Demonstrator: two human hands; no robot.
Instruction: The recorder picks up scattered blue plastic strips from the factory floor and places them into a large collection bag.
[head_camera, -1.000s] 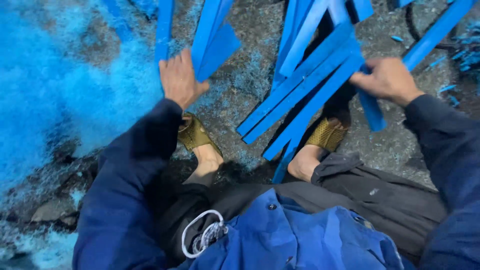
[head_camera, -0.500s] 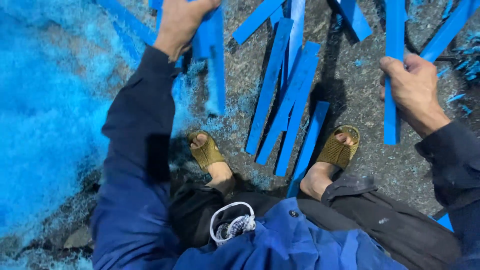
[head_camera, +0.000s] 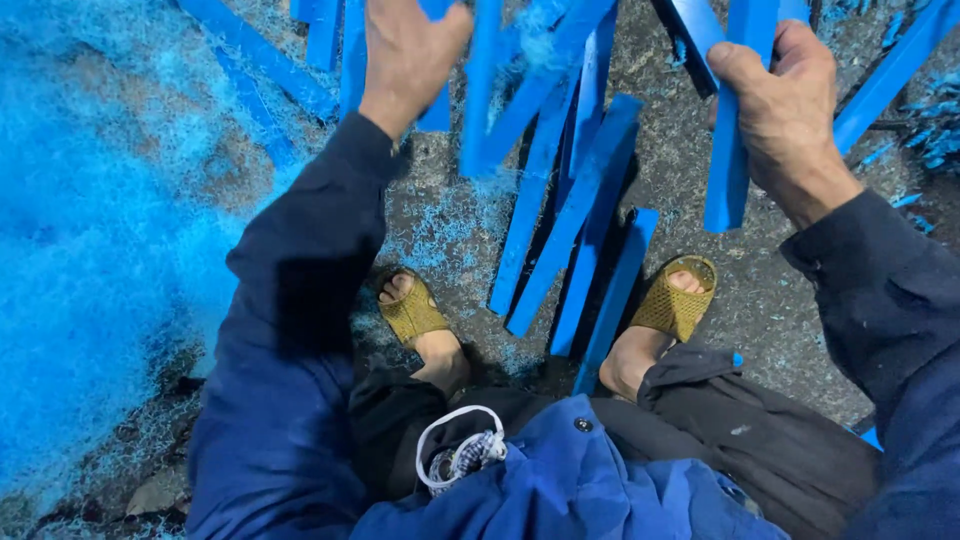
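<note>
Above the gritty floor (head_camera: 760, 300), both hands grip blue strips, the left hand (head_camera: 405, 55) fingers closed on one, the right hand (head_camera: 785, 105) on another, while several strips (head_camera: 575, 215) remain ungathered between the sandals.

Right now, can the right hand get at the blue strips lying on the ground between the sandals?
Probably not yet: the right hand already has its grip closed on a blue strip. The blue strips on the ground lie uncovered.
</note>
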